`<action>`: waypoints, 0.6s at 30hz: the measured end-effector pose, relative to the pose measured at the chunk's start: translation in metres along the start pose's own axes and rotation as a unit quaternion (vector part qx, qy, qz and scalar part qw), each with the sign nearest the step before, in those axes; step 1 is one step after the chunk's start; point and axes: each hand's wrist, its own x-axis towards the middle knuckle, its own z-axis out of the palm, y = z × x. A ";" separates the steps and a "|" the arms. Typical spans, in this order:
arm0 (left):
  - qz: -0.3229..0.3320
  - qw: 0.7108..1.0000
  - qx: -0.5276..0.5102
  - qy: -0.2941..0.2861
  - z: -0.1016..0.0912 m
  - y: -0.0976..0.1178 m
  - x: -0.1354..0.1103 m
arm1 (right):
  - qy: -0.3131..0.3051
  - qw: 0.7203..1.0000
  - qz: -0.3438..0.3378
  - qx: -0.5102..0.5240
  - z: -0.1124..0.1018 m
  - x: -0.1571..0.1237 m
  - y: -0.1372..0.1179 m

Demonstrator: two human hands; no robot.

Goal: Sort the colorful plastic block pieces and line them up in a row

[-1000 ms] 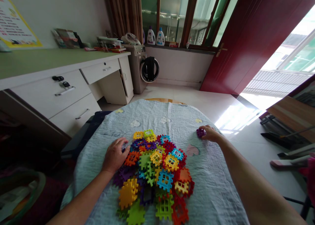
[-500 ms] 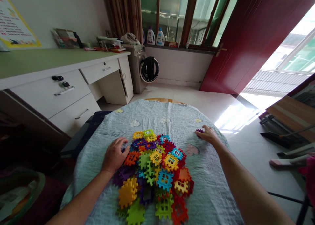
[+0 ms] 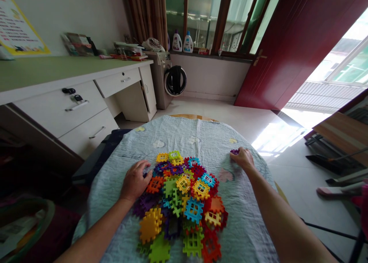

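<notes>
The right hand (image 3: 243,158) had its fingers narrowed around a small purple piece (image 3: 234,152), which was at the fingertips over the far right part of the cloth (image 3: 212,136), well apart from the colourful heap (image 3: 176,203). The left hand (image 3: 135,181) was curved at the heap's left edge, and I could not tell whether it gripped anything. As I judged, only this purple piece was set apart, while the others lay loosely mixed, between the hands and nearer.
</notes>
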 end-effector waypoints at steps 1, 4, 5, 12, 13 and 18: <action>0.000 1.000 0.001 0.000 0.000 0.000 0.000 | 0.005 1.000 0.003 0.002 0.000 0.000 -0.001; -0.002 1.000 0.000 0.001 0.000 0.001 0.000 | 0.016 1.000 0.008 0.002 0.002 -0.002 -0.004; -0.003 1.000 0.000 0.001 0.000 0.001 0.000 | 0.018 1.000 0.008 0.001 0.005 -0.004 -0.005; -0.005 1.000 0.002 -0.005 -0.001 0.001 0.000 | 0.043 0.998 0.023 0.035 0.015 -0.011 -0.005; -0.006 1.000 0.002 -0.005 -0.001 0.002 0.000 | 0.051 0.997 0.026 0.050 0.014 -0.011 -0.004; -0.013 1.000 -0.005 -0.002 -0.002 0.004 0.001 | 0.148 0.976 -0.002 0.163 0.013 -0.031 -0.005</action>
